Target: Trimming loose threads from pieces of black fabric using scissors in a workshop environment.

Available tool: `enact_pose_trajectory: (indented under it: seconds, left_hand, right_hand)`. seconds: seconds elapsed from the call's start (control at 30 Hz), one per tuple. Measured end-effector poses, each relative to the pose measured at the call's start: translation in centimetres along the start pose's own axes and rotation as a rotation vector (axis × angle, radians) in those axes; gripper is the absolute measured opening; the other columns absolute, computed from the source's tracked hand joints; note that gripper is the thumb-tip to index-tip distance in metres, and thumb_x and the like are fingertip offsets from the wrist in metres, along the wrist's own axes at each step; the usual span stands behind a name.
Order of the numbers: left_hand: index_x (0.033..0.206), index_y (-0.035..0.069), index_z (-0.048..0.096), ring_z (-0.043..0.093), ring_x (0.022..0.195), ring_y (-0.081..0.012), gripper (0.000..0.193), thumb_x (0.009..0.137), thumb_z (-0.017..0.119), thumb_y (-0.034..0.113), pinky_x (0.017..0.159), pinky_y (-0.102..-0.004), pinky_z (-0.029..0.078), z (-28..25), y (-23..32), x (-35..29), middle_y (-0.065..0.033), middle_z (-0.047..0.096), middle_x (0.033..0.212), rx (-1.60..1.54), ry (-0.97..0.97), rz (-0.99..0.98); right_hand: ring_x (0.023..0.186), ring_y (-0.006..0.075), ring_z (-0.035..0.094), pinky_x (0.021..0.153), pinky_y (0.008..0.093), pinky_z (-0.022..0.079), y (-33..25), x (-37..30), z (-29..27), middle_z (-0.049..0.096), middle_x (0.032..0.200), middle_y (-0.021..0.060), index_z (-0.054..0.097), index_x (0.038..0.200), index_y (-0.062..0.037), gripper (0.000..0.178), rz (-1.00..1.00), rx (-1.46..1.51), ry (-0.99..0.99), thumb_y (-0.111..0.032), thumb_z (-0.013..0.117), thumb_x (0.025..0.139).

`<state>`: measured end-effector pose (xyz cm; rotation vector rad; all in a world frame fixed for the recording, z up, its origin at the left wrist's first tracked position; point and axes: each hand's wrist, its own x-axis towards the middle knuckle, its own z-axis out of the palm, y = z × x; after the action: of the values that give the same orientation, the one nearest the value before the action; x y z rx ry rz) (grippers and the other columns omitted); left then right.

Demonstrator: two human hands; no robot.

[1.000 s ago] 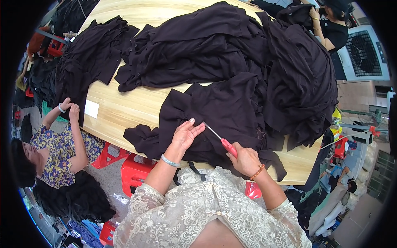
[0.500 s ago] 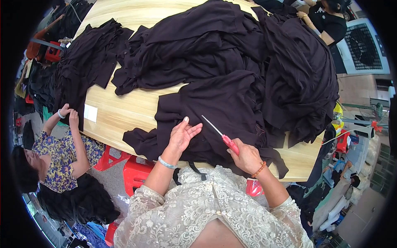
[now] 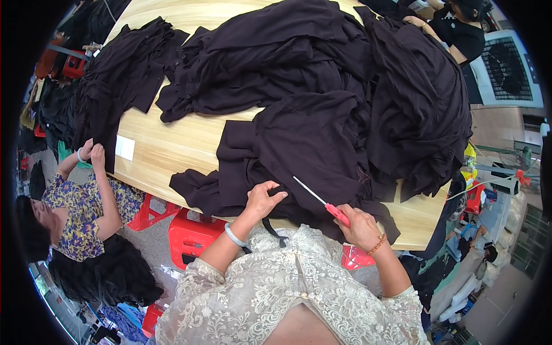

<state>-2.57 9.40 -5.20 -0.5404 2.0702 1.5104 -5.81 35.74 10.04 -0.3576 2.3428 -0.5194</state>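
A dark, nearly black garment [image 3: 313,135] lies spread and rumpled on the table before me. My left hand [image 3: 263,201], with a pale bangle at its wrist, is at its near edge. The fingers are curled, and a fold of dark cloth shows between thumb and fingers. My right hand [image 3: 362,227] is closed around the red handle of a screwdriver [image 3: 337,215]. Its thin metal shaft points up and left over the garment, the tip apart from my left hand. A black strap [image 3: 270,228] hangs near my left wrist.
Heaped dark garments [image 3: 276,57] cover the far part of the wooden table [image 3: 167,155], with another heap [image 3: 422,109] at right. A white paper [image 3: 125,148] lies at left. Co-workers are at the left and far right. Red stools [image 3: 192,236] stand by the near edge.
My left hand has turned over from palm up and curled its fingers onto the cloth's near edge. The screwdriver in my right hand has moved slightly right and nearer me.
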Motion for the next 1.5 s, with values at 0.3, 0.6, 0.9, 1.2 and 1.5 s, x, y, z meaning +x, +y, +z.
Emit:
enact_pose_trajectory:
  seconds: [0.3, 0.6, 0.9, 1.2, 1.5]
  left_hand:
    - [0.085, 0.004, 0.07, 0.062, 0.079, -0.0242, 0.02, 0.074, 0.075, 0.02, 0.074, -0.0335, 0.048, 0.4, -0.1, 0.0, -0.0068, 0.068, 0.08, -0.033, 0.157, 0.312]
    - [0.078, 0.001, 0.066, 0.06, 0.078, -0.0226, 0.012, 0.07, 0.072, 0.008, 0.077, -0.0324, 0.041, -0.1, 0.4, -0.9, -0.0059, 0.065, 0.078, 0.102, 0.22, 0.573]
    - [0.083, 0.005, 0.071, 0.061, 0.07, -0.0218, 0.018, 0.074, 0.075, 0.02, 0.079, -0.0336, 0.038, -1.0, 0.4, -1.7, -0.0043, 0.066, 0.073, 0.134, 0.083, 0.471]
    - [0.091, 0.011, 0.072, 0.052, 0.093, -0.02, 0.028, 0.064, 0.08, 0.014, 0.089, -0.0373, 0.031, -7.5, -2.5, -3.7, 0.0013, 0.066, 0.08, 0.475, 0.177, 0.471]
    - [0.083, 0.009, 0.073, 0.052, 0.095, -0.0217, 0.018, 0.067, 0.08, 0.016, 0.09, -0.0375, 0.033, -8.6, -2.9, -3.7, -0.004, 0.066, 0.083, 0.381, 0.113, 0.405]
  right_hand:
    - [0.082, 0.0361, 0.065, 0.075, 0.0452, 0.05, -0.7, -1.0, -0.8, 0.065, 0.08, 0.0181, 0.057, 0.104, -0.0083, 0.024, 0.005, -0.115, -0.117, -0.025, 0.063, 0.088]
    - [0.075, 0.04, 0.065, 0.073, 0.0472, 0.05, -2.1, -1.0, -1.9, 0.065, 0.074, 0.0222, 0.056, 0.1, -0.0052, 0.025, -0.018, -0.152, -0.189, -0.026, 0.062, 0.088]
    - [0.076, 0.04, 0.064, 0.07, 0.0481, 0.05, -1.3, -1.4, -1.0, 0.064, 0.075, 0.0215, 0.058, 0.103, -0.0073, 0.028, -0.014, -0.125, -0.158, -0.029, 0.063, 0.087]
    - [0.078, 0.0356, 0.064, 0.071, 0.0446, 0.049, -1.0, -1.1, 0.7, 0.064, 0.08, 0.0171, 0.057, 0.104, -0.008, 0.025, -0.094, -0.043, -0.12, -0.024, 0.065, 0.087]
    - [0.084, 0.0342, 0.065, 0.074, 0.0436, 0.052, -2.5, 0.3, 0.4, 0.066, 0.084, 0.0178, 0.058, 0.105, -0.0066, 0.024, -0.131, -0.082, -0.178, -0.019, 0.064, 0.085]
